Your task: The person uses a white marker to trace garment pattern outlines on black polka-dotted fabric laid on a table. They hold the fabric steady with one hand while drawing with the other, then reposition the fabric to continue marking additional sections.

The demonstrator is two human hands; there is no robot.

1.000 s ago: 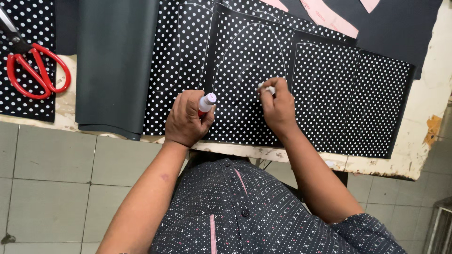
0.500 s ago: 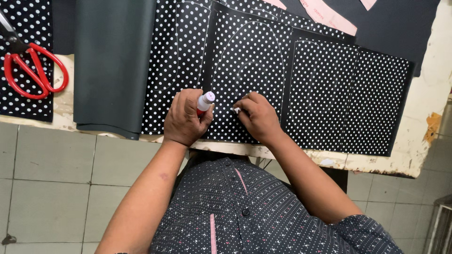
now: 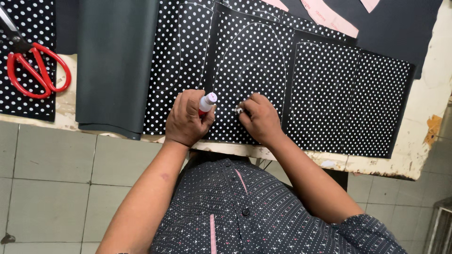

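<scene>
A worn, cream-painted worktop stands over a floor of pale grey tiles, and we look straight down on it from above. Spread across it are panels of black fabric with white polka dots, with thin chalk-like curved outlines drawn on them. To the left lies a folded piece of plain dark green material, and beyond it a pair of red-handled scissors rests on another dotted piece. Pale pink paper pattern pieces sit at the far edge.

Our left hand rests on the dotted fabric near the worktop's front edge, fingers curled around a small tube-shaped marker with a red body and white cap, its tip pointing up and away. Just beside it, our right hand pinches a tiny white object between narrowed fingers, pressed to the fabric; we cannot tell what it is. The two hands are near each other, not touching.
</scene>
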